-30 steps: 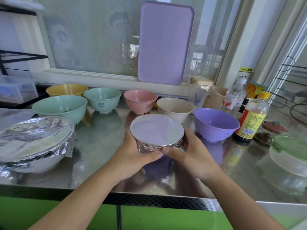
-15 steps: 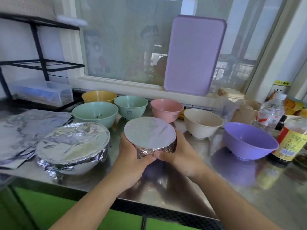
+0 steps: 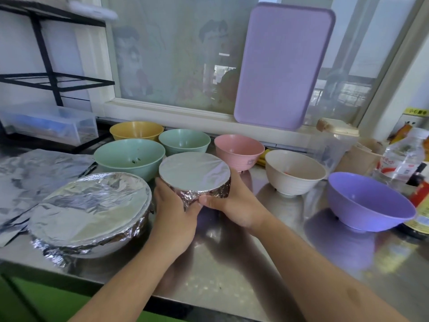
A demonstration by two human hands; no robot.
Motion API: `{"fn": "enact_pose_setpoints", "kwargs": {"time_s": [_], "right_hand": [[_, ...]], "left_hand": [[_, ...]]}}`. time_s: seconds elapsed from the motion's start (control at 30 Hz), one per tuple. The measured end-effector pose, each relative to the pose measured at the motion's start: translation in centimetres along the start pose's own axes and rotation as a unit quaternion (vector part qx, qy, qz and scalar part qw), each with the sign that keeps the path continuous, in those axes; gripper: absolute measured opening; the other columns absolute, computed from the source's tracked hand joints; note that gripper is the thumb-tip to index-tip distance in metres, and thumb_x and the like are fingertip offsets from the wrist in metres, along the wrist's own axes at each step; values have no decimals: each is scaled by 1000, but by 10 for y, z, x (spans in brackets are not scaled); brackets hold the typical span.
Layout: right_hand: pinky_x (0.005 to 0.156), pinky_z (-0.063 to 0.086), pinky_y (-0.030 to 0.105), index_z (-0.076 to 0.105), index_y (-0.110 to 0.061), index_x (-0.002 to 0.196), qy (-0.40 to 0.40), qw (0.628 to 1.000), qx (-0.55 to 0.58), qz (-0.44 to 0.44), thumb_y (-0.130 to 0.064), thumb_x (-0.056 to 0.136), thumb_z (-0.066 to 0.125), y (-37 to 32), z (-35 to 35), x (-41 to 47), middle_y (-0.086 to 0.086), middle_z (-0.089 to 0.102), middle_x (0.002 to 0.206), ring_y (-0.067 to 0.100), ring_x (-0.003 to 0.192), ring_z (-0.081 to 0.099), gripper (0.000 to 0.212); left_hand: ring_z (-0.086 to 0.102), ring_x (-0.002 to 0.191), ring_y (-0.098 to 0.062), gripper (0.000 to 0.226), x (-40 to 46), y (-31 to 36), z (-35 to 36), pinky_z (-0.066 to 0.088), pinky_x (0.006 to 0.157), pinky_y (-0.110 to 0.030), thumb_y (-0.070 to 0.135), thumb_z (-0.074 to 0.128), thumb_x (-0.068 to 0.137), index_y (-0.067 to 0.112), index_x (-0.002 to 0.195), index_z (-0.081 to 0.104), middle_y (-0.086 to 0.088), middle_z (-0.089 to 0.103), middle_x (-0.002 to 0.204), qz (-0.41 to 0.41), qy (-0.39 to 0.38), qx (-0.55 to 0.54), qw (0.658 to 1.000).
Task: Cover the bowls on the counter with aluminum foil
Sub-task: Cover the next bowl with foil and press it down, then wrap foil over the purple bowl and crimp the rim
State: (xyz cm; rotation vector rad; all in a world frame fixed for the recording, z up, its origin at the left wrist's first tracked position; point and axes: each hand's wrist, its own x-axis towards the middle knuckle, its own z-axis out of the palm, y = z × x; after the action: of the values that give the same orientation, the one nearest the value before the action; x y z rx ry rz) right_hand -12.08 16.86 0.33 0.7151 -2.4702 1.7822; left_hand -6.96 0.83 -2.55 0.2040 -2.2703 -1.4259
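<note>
A small foil-covered bowl (image 3: 194,173) is held above the steel counter (image 3: 232,275) between both hands. My left hand (image 3: 173,210) grips its left side and my right hand (image 3: 234,202) grips its right side, thumbs meeting on the crumpled foil rim at the front. A large foil-covered bowl (image 3: 89,210) stands on the counter just to the left. Uncovered bowls stand behind and to the right: yellow (image 3: 136,131), large green (image 3: 129,156), small green (image 3: 184,140), pink (image 3: 239,147), cream (image 3: 294,170) and purple (image 3: 369,201). Loose foil sheets (image 3: 30,180) lie at the far left.
A purple cutting board (image 3: 283,66) leans on the window sill. A clear plastic box (image 3: 48,124) sits under a black rack (image 3: 48,77) at the left. Bottles (image 3: 405,156) and containers crowd the right end of the counter.
Both hands have carried the small covered bowl leftward, from beside the purple bowl to beside the large covered bowl. The camera has turned left with it.
</note>
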Motion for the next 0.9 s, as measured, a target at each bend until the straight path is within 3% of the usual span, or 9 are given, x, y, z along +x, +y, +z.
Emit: {"fn": "enact_pose_setpoints", "kwargs": {"time_s": [0.1,0.23,0.33,0.4,0.53,0.63,0.77,0.8,0.9], "right_hand": [[119,43,38,42,-22,154,-1,1000,-3,25,-7,80,90,-1,-7,-12,-9,61,147,7,138,55,90],[120,36,30,38,-44,137,44,995,-46,71,-25,79,91,-5,-33,-47,-25,49,146,-2,139,46,80],[117,41,27,43,-38,139,94,991,-54,85,-22,85,87,-12,-64,-83,-26,54,137,-7,129,53,72],[114,45,29,50,-31,136,129,986,-53,93,-20,89,84,-17,-89,-108,-21,60,133,-5,125,58,59],[97,52,28,63,-20,122,286,947,-111,98,-18,92,76,-24,-145,-149,-14,69,116,3,109,66,33],[83,44,33,60,-17,108,435,879,-169,102,-16,91,68,-21,-188,-170,-4,64,107,20,99,61,19],[65,33,34,48,-10,89,486,851,-128,153,-32,77,52,3,-227,-170,4,49,93,25,78,41,25],[67,35,34,50,-9,92,487,851,-91,175,-36,75,50,8,-233,-167,6,50,95,26,78,42,32],[82,45,38,55,-10,119,468,852,12,235,-33,87,55,19,-243,-158,6,61,107,29,94,57,40]], "left_hand": [[31,148,-26,85,-13,10,-9,27,119,-33,24,80,88,9,153,27,-11,37,154,-22,-4,41,999],[49,132,-28,69,-50,26,-20,39,107,-36,15,74,85,15,144,36,-7,50,140,-38,-24,35,998],[52,127,-22,74,-81,44,-11,43,111,-46,21,75,79,25,144,39,-1,52,137,-3,-56,35,998],[46,122,-18,68,-94,59,7,40,109,-40,17,75,80,18,140,43,-4,49,134,18,-62,47,997],[47,129,-14,61,-108,95,56,36,110,-29,17,72,89,16,144,46,1,47,138,42,-124,21,991],[60,115,-2,39,-105,127,99,43,91,-11,18,68,93,22,131,59,8,63,127,20,-193,-53,980],[67,92,-16,8,-87,168,155,47,75,-28,28,65,97,21,97,70,7,72,93,-40,-235,-93,967],[66,88,-23,17,-82,173,168,47,76,-32,33,64,99,21,87,67,4,69,86,-50,-247,-102,962],[65,98,-23,23,-69,179,203,51,100,-41,41,62,100,22,88,68,4,70,93,-101,-287,-158,940]]}}
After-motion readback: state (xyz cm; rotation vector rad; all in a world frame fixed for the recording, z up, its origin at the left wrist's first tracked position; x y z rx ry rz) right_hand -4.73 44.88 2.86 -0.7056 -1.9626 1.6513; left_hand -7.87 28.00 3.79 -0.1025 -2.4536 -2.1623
